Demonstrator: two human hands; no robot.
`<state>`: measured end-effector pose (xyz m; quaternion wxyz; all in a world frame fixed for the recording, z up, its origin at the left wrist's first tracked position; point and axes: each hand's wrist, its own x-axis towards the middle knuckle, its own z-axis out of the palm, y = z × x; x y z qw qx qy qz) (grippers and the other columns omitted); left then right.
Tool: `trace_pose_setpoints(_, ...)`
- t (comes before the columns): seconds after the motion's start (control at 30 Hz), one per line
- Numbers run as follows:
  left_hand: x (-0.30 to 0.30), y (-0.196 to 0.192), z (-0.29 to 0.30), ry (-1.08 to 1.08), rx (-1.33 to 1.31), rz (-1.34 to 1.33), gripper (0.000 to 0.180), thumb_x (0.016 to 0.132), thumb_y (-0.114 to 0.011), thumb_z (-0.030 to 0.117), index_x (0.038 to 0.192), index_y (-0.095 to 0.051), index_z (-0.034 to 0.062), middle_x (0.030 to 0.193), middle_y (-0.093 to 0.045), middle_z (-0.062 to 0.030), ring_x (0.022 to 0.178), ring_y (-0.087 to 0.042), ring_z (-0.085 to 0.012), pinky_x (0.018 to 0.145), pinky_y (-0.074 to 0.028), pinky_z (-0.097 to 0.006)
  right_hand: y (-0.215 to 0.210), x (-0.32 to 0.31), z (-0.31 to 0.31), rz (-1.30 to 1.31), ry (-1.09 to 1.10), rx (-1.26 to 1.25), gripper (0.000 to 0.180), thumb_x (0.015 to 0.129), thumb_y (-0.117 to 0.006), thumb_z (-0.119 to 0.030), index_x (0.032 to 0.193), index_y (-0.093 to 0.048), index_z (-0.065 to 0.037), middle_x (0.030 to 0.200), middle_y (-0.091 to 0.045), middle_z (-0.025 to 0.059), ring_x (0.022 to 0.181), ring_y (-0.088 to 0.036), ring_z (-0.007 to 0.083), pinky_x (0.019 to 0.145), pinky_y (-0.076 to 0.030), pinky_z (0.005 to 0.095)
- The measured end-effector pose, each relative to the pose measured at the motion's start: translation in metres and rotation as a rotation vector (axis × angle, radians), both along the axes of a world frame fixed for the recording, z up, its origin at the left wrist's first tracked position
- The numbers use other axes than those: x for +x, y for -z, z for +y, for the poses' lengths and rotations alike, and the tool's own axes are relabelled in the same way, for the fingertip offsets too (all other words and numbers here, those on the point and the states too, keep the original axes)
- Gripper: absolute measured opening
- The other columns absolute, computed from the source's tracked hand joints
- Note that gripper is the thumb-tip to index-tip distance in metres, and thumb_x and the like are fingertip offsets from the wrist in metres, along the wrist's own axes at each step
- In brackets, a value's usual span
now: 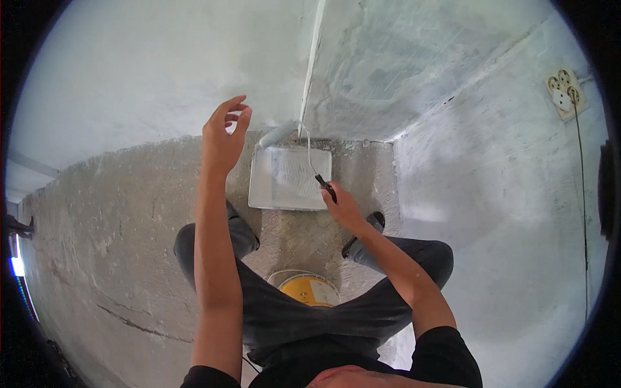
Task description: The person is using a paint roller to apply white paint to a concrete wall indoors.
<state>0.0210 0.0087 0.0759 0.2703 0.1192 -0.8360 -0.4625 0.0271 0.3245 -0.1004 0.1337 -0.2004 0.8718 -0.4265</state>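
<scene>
My right hand (341, 207) is closed around the black handle of a paint roller (310, 152). Its bent wire frame runs up to a pale, paint-wetted sleeve (277, 135), which is at the far left edge of a white paint tray (261, 181); I cannot tell whether the two touch. The tray lies on the floor between my feet and the wall, with whitish paint across its ridged bed. Raised to the left of the tray, my left hand (223, 139) holds nothing; its fingers are loosely bent and the thumb stands apart.
A yellow bucket (309, 290) with a wire handle is between my legs. Whitish, patchy walls (414, 58) rise ahead and at the right. A socket block (566, 96) with a plugged-in cable is on the right wall. Rough, cracked concrete floor (129, 246) stretches left.
</scene>
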Motion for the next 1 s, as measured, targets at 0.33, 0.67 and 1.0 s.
trace_pose_setpoints(0.33,-0.002,-0.003,-0.005,-0.003,0.006,-0.017,0.033,0.1,-0.065,0.024,0.128,-0.068,0.0077,0.112,-0.073,-0.0088,0.096,-0.07,-0.0202,0.089,-0.055,-0.037,0.058,0.0,0.014,0.119,0.042,0.179,0.036,0.102,-0.056,-0.034,0.122,-0.061,-0.004,0.098,-0.07,0.0242,0.091,-0.067,0.0447,0.076,-0.052,0.0516)
trace_pose_setpoints(0.67,0.002,-0.005,-0.008,0.011,0.038,-0.046,0.035,0.101,-0.065,0.027,0.13,-0.068,0.008,0.112,-0.073,-0.009,0.099,-0.07,-0.0206,0.092,-0.054,-0.038,0.127,-0.024,0.048,-0.154,-0.136,0.36,0.037,0.104,-0.051,-0.035,0.11,-0.067,-0.003,0.091,-0.068,0.0255,0.086,-0.064,0.0454,0.077,-0.048,0.0515)
trace_pose_setpoints(1.0,0.011,-0.011,-0.024,-0.022,0.092,-0.003,0.035,0.1,-0.065,0.028,0.129,-0.068,0.0085,0.115,-0.073,-0.0098,0.101,-0.07,-0.023,0.092,-0.055,-0.039,0.129,-0.059,-0.029,-0.152,-0.16,0.516,0.037,0.101,-0.054,-0.036,0.1,-0.07,-0.003,0.099,-0.071,0.0224,0.095,-0.066,0.0459,0.082,-0.051,0.0547)
